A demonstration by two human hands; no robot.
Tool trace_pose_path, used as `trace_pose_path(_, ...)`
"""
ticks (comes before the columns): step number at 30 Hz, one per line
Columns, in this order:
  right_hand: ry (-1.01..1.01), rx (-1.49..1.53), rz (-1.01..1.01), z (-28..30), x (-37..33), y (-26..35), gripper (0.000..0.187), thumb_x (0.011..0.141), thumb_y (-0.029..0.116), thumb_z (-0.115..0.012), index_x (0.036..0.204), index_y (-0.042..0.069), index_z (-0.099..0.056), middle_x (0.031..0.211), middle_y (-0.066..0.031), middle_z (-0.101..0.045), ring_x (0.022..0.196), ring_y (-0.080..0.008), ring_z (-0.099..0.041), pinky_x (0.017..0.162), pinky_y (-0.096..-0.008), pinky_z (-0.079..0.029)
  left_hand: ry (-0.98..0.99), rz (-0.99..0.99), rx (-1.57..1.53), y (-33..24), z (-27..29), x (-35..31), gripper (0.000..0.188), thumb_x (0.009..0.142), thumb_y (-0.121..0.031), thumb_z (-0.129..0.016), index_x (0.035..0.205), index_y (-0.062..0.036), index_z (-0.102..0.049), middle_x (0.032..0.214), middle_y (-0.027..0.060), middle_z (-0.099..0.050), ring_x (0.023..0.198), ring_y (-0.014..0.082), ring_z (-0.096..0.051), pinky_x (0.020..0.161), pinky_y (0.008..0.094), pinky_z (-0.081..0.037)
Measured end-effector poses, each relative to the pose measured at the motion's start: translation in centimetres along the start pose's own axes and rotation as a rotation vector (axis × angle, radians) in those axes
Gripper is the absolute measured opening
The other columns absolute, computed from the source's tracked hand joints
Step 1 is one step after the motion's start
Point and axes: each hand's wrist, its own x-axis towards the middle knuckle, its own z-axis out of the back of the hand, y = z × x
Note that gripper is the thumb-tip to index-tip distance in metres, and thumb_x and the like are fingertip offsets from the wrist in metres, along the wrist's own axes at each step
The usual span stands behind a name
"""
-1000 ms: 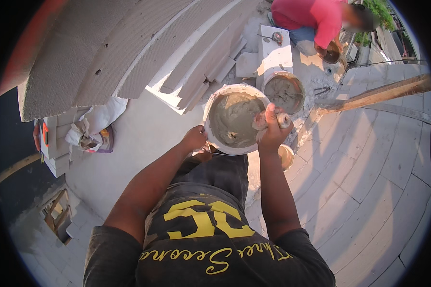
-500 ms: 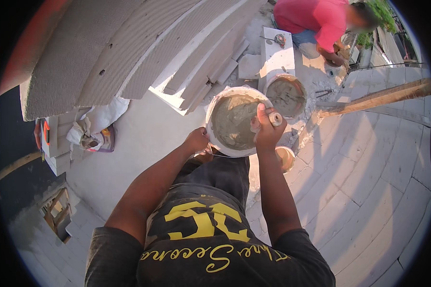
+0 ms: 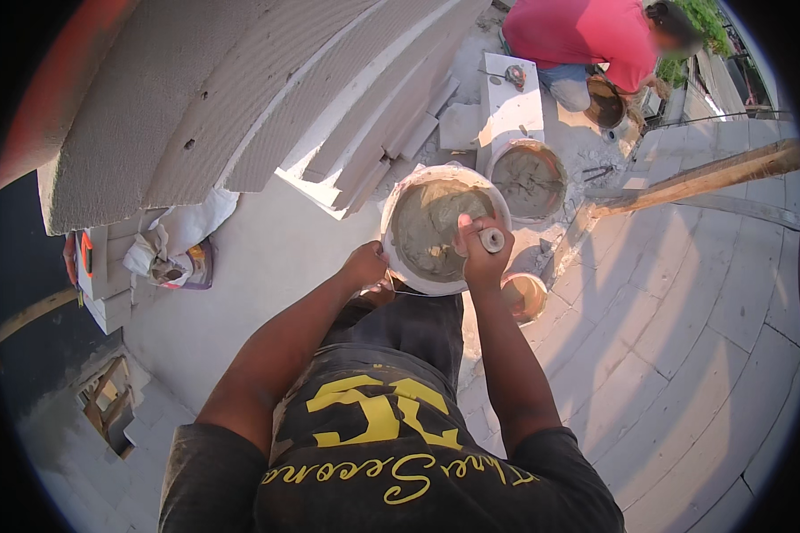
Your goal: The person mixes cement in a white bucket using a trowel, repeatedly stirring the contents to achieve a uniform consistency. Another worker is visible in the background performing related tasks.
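Above the dark trousers (image 3: 409, 330), a bucket (image 3: 449, 174) of grey mortar (image 3: 422, 218) was held at its left edge by the curled left hand (image 3: 365, 265); which part was gripped could not be made out. Near the right edge, a handle (image 3: 492, 239) was enclosed by the right hand (image 3: 482, 256), its other end being hidden.

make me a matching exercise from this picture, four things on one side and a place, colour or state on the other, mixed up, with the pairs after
1. left hand
2. right hand
3. co-worker's shirt
4. wearer's shirt

A. pinkish red
B. closed around a pale handle
C. dark with yellow print
D. at the left rim of the mortar bucket

Pairs: 1-D, 2-B, 3-A, 4-C
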Motion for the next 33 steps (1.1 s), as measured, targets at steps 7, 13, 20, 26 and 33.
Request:
trace_pose_path(7,-0.065,0.084,-0.008,0.1,0.4,0.2,0.021,0.088,0.01,-0.069,0.072,0.004,-0.057,0.063,-0.0027,-0.055,0.054,-0.0113,-0.052,0.054,-0.0281,-0.044,0.092,0.065,-0.118,1.3,-0.4,0.5,0.021,0.1,-0.019,-0.045,0.109,-0.0009,-0.05,0.099,0.0153,-0.064,0.069,0.021,-0.07,0.059,0.0354,-0.058)
trace_pose_path(13,-0.224,0.433,0.075,-0.2,1.6,2.2,0.024,0.087,0.014,-0.071,0.07,0.005,-0.056,0.061,-0.0009,-0.054,0.057,-0.0098,-0.049,0.059,-0.0273,-0.043,0.079,0.051,-0.153,1.2,-0.3,0.3,0.021,0.1,-0.019,-0.046,0.107,0.0007,-0.049,0.095,0.0156,-0.063,0.067,0.0221,-0.07,0.058,0.0366,-0.058)
trace_pose_path(20,-0.041,0.257,0.007,0.1,1.0,2.8,0.029,0.088,0.015,-0.07,0.067,0.003,-0.054,0.06,-0.0022,-0.053,0.058,-0.0098,-0.051,0.063,-0.0309,-0.047,0.075,0.024,-0.152,2.2,-0.3,1.2,0.019,0.1,-0.017,-0.045,0.105,0.0008,-0.048,0.092,0.0166,-0.063,0.068,0.0238,-0.071,0.058,0.0372,-0.058)
trace_pose_path(26,0.141,0.115,-0.143,2.1,1.1,0.3,0.022,0.088,0.009,-0.067,0.072,0.002,-0.054,0.061,-0.0036,-0.053,0.059,-0.0126,-0.052,0.063,-0.0312,-0.047,0.066,0.024,-0.083,2.4,-0.6,1.1,0.017,0.1,-0.017,-0.045,0.105,-0.0015,-0.05,0.093,0.0137,-0.065,0.069,0.0214,-0.07,0.057,0.0355,-0.058)
trace_pose_path(33,0.087,-0.102,0.071,1.5,-0.2,-2.6,0.02,0.087,0.006,-0.068,0.072,0.002,-0.055,0.063,-0.0043,-0.057,0.06,-0.0118,-0.055,0.06,-0.0296,-0.048,0.093,0.065,-0.104,1.4,-0.6,0.7,0.014,0.099,-0.016,-0.046,0.105,-0.0034,-0.051,0.095,0.0127,-0.065,0.069,0.0194,-0.069,0.056,0.0337,-0.057)
